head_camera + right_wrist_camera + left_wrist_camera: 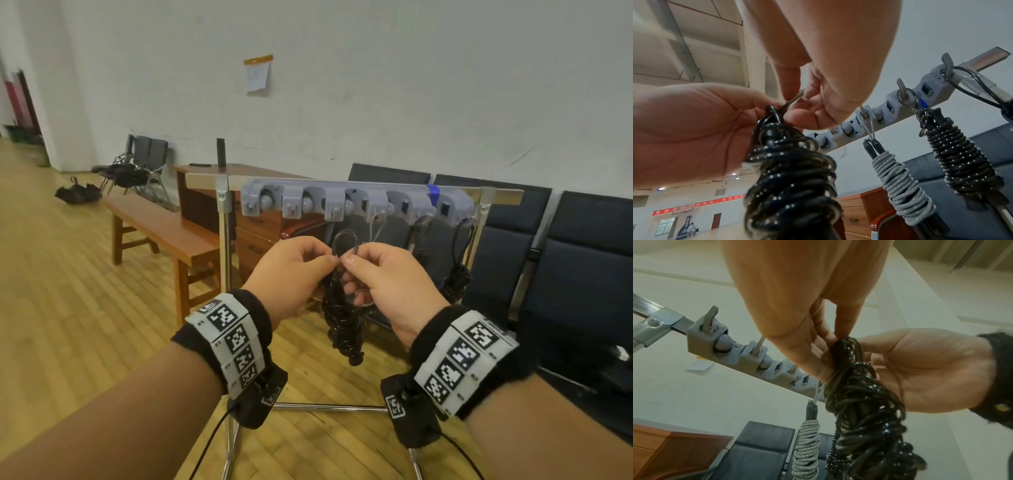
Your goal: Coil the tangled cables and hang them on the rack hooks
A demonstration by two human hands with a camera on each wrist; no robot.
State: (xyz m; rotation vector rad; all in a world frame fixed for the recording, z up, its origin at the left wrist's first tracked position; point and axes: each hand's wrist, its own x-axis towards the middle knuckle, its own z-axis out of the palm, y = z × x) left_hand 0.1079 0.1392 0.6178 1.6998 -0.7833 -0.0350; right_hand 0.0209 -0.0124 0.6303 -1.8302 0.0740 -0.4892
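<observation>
A black cable wound into a bundle (342, 325) hangs between both hands in front of the grey hook rack (356, 202). My left hand (329, 260) pinches the top of the bundle (865, 410). My right hand (352, 258) pinches the cable beside it, where a small loop (346, 240) stands up above the fingertips. The loop sits just below the rack's third hook (334, 212). On hooks to the right hang a grey coiled cable (900, 186), a black coiled cable (962, 162) and another black cable (982, 91).
The rack is on a metal stand whose base bar (329, 407) crosses the wooden floor under my wrists. A wooden bench (164, 233) and a desk stand to the left behind it. Dark padded chairs (513, 246) line the wall to the right.
</observation>
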